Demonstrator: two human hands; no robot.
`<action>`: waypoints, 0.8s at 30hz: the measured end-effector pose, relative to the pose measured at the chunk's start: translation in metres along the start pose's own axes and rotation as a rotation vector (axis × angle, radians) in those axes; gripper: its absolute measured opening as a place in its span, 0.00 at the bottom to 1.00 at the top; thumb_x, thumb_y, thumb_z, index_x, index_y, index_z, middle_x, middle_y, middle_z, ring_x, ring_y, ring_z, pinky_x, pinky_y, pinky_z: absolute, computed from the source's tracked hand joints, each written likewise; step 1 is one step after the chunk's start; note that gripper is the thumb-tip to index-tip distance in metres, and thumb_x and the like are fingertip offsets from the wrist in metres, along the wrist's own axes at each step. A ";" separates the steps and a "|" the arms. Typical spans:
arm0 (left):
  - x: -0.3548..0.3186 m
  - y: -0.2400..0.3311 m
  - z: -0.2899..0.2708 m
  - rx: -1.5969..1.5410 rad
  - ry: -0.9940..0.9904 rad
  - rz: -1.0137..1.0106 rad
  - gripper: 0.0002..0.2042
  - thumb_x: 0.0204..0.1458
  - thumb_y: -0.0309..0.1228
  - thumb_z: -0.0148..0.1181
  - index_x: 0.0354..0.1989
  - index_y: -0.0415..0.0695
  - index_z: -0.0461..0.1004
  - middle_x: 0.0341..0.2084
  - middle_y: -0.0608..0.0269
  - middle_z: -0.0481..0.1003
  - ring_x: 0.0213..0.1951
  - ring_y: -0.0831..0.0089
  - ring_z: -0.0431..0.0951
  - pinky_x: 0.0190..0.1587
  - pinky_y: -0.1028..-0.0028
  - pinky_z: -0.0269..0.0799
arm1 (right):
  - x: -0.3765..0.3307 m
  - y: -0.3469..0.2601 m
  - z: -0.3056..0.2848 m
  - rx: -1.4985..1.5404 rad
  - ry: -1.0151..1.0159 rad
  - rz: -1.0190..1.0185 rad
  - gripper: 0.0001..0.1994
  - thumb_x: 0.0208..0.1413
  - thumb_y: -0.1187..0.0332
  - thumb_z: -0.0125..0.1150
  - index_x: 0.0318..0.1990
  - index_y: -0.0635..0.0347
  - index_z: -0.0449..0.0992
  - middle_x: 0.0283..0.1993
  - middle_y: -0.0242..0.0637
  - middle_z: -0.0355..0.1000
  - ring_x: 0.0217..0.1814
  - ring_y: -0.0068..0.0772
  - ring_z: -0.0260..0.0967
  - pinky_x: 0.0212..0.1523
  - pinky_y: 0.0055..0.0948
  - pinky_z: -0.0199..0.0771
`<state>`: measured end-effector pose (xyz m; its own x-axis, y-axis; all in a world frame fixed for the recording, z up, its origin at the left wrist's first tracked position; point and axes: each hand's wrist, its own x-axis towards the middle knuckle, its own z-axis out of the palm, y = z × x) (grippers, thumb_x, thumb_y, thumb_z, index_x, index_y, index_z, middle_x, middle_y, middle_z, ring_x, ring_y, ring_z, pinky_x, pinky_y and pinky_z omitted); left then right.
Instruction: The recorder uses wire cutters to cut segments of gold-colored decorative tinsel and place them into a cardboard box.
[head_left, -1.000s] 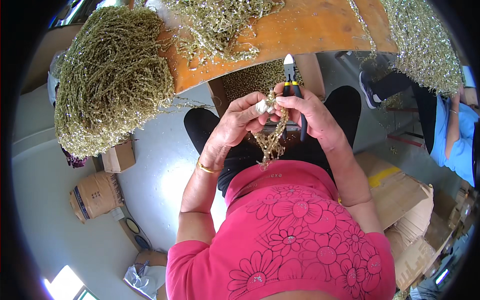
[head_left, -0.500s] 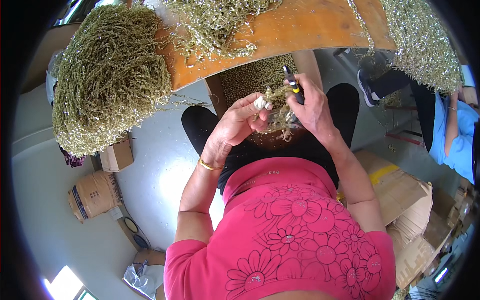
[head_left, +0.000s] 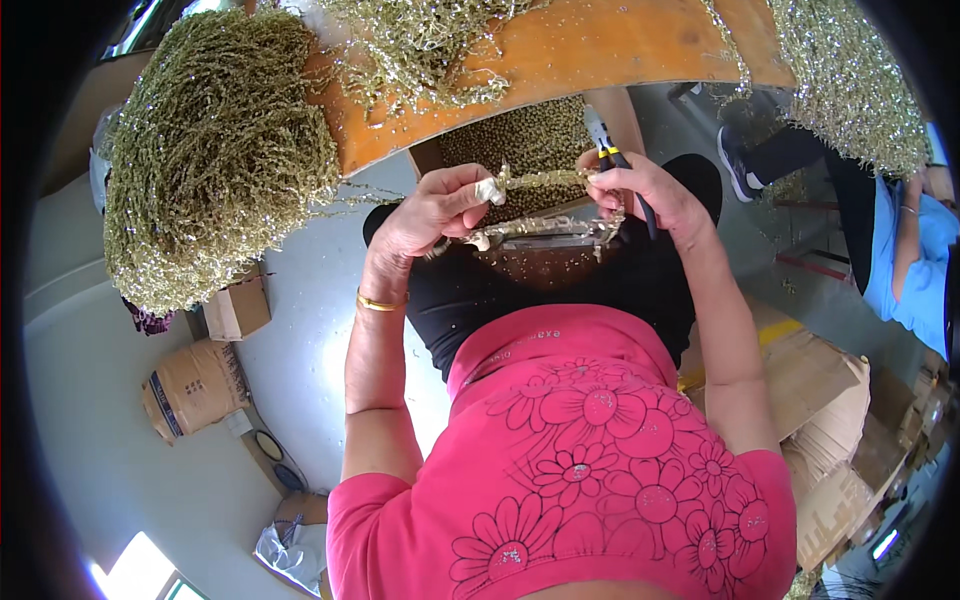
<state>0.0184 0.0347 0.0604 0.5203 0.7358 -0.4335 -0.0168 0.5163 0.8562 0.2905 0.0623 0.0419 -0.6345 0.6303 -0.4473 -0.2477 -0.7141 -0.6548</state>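
Observation:
Between my two hands a glittery gold beaded strand (head_left: 547, 180) is stretched across, over my lap. My left hand (head_left: 432, 212) pinches one end, with a white wrapping on a fingertip. My right hand (head_left: 655, 197) grips the other end between thumb and fingers. Tucked in that same palm are pliers (head_left: 612, 150) with black and yellow handles, their jaws pointing up and away from me. Another length of gold strand (head_left: 545, 228) hangs in a loop below, from hand to hand. Past the hands stands an open box of small gold beads (head_left: 520, 135).
An orange-brown table (head_left: 610, 45) curves across the far side. A thick gold strand bundle (head_left: 215, 150) hangs off its left, another gold pile (head_left: 425, 50) lies mid-table, and a third bundle (head_left: 850, 80) hangs right. Cardboard (head_left: 800, 370) lies at my right. A person in blue (head_left: 915, 250) sits far right.
My hands have moved apart, the left one leftward and the right one rightward, drawing the bunched strand out straight. The pliers have turned and shifted right with my right hand.

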 end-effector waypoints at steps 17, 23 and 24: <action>-0.013 0.007 -0.015 -0.326 -0.184 0.023 0.10 0.57 0.32 0.43 0.35 0.36 0.67 0.12 0.73 0.58 0.12 0.87 0.49 0.13 0.86 0.43 | -0.007 0.003 -0.003 -0.030 -0.075 -0.060 0.05 0.51 0.68 0.48 0.33 0.58 0.64 0.22 0.28 0.58 0.22 0.17 0.53 0.28 0.23 0.61; 0.000 0.007 -0.011 -0.605 -0.214 0.138 0.11 0.55 0.35 0.45 0.36 0.38 0.67 0.14 0.73 0.60 0.12 0.87 0.50 0.16 0.84 0.46 | 0.013 0.035 -0.015 0.072 0.136 -0.103 0.18 0.52 0.61 0.50 0.46 0.63 0.65 0.38 0.39 0.68 0.42 0.30 0.67 0.44 0.28 0.66; -0.001 0.009 -0.011 -0.605 -0.207 0.138 0.11 0.55 0.35 0.45 0.36 0.38 0.67 0.14 0.73 0.60 0.12 0.87 0.50 0.16 0.84 0.46 | 0.012 0.039 -0.016 0.074 0.129 -0.099 0.18 0.52 0.61 0.50 0.46 0.63 0.65 0.38 0.39 0.68 0.42 0.30 0.67 0.44 0.28 0.66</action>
<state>0.0084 0.0439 0.0655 0.6313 0.7447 -0.2165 -0.5414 0.6231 0.5645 0.2846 0.0468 0.0007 -0.5062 0.7290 -0.4608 -0.3604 -0.6642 -0.6549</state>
